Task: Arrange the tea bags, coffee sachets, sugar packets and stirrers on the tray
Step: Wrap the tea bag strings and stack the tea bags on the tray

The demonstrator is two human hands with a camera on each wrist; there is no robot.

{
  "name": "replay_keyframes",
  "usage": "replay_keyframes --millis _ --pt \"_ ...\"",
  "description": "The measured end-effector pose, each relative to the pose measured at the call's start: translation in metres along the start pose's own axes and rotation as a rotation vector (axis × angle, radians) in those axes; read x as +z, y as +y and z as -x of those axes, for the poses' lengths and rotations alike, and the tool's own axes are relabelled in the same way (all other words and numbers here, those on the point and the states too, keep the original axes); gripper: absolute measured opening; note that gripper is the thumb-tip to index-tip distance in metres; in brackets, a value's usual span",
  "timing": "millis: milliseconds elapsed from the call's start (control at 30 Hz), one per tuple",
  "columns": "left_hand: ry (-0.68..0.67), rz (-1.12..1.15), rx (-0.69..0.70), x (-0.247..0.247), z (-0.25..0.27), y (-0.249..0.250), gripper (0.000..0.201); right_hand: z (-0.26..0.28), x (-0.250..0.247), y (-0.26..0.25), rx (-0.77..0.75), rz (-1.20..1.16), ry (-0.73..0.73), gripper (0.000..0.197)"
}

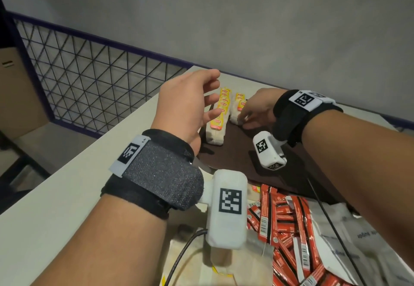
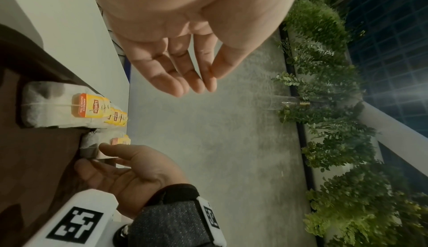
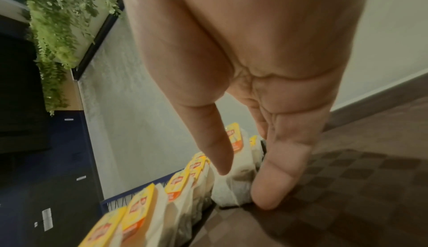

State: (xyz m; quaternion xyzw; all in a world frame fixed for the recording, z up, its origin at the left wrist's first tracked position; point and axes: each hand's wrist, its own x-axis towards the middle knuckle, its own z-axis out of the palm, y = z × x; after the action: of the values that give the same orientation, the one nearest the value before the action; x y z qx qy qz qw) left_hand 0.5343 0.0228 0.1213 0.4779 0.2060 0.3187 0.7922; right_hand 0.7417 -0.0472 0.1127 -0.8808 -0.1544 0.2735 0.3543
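A dark brown tray point(image 1: 235, 151) point(image 2: 34, 159) point(image 3: 347, 187) lies on the pale table. A long row of yellow-tagged tea bags point(image 1: 218, 119) point(image 2: 53, 108) point(image 3: 148, 214) stands on edge along its left side. Beside it is a short second row of tea bags point(image 1: 237, 108) point(image 2: 92, 141) point(image 3: 241, 176). My right hand point(image 1: 243, 121) point(image 2: 92, 155) point(image 3: 243, 187) pinches this short row between thumb and fingers. Just left of the long row, my left hand point(image 1: 212, 97) point(image 2: 194, 86) hovers with fingers spread and holds nothing.
A heap of red coffee sachets point(image 1: 286, 223) lies near me in front of the tray, with white packets point(image 1: 358, 241) to its right and loose tea bags point(image 1: 224, 263) to its left. The table point(image 1: 89, 173) ends at a grey wall; a wire-mesh railing point(image 1: 89, 72) stands left.
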Motion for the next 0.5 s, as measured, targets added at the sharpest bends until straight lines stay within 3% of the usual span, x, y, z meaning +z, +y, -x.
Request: replay_keyframes --millis 133,200,267,367,433,500 --pt "0.008 -0.021 0.003 -0.001 -0.001 -0.001 0.009 0.006 0.006 -0.005 0.005 -0.052 0.006 0.004" --pt "0.013 -0.029 0.001 -0.002 -0.002 -0.001 0.009 0.009 0.002 -0.003 0.032 -0.026 0.028 0.028" --pt "0.018 -0.036 0.002 -0.003 -0.002 0.001 0.010 0.026 -0.004 -0.003 0.004 0.164 0.080 0.031" --pt "0.036 -0.046 0.020 -0.007 -0.002 0.005 0.008 0.072 -0.016 -0.006 -0.189 0.722 0.217 0.025" --pt "0.052 -0.062 0.037 -0.009 -0.002 0.008 0.006 0.108 -0.018 -0.006 -0.319 0.849 0.144 0.025" --pt "0.071 -0.064 0.043 -0.012 -0.003 0.010 0.005 0.146 -0.012 -0.004 -0.434 0.938 -0.031 0.024"
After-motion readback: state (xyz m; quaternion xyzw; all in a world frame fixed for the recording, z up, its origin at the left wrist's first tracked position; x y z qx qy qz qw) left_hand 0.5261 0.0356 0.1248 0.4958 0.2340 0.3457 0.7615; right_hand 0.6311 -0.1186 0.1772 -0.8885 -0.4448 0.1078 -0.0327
